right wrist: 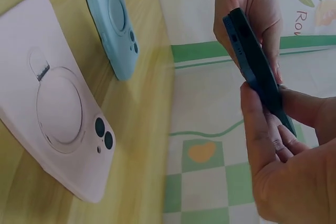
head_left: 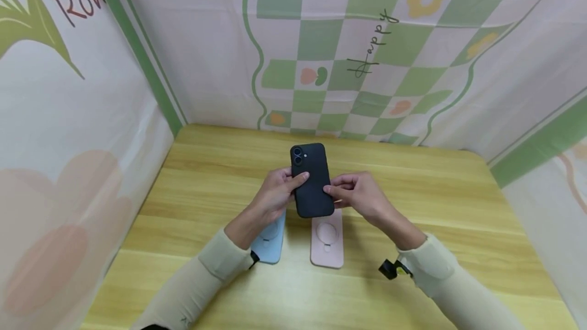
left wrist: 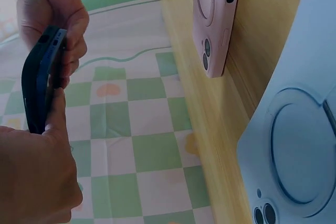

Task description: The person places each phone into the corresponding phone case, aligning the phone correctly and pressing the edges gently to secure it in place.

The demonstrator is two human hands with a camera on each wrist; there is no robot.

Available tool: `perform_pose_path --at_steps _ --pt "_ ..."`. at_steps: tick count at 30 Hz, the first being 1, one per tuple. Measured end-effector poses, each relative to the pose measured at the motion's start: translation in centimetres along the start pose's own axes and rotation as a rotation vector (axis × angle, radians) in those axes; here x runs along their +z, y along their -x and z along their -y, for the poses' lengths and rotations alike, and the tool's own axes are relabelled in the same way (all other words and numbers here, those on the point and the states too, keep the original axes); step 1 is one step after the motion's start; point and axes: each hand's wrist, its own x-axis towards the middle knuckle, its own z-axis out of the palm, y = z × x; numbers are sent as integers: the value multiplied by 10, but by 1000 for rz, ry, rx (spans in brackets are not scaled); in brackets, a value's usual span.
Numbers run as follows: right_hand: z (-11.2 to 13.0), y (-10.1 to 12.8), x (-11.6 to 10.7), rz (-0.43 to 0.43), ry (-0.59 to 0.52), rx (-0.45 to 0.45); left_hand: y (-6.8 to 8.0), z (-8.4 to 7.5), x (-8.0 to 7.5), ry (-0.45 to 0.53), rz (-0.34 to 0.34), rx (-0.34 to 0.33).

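Observation:
Both hands hold a smartphone in a black case upright above the table, its back and two camera lenses facing me in the head view. My left hand grips one long side, thumb lying on the back. On the opposite side, my right hand pinches the edge between thumb and fingers. In the right wrist view the phone's bottom end shows a port, with the dark case along one side. Below the hands lie a light blue phone case, partly hidden by the left forearm, and a pink phone case.
The wooden table carries the two cases, each with a ring on its back. A patterned cloth hangs behind the table's far edge, with more cloth at the left side and right.

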Motion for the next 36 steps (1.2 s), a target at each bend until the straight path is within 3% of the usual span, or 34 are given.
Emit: perform_pose_path --at_steps 8,15,22,27,36 --pt "0 3 -2 49 76 -14 4 -2 -7 -5 82 -44" --pt "0 6 -10 212 196 -134 7 -4 -22 12 114 -75" --pt "3 7 -18 325 396 -278 10 -1 -26 -137 224 -122" --pt "4 7 -18 261 468 -317 14 1 -25 -190 229 -79" --pt "0 11 -23 83 460 -220 20 0 -20 -88 142 -35"
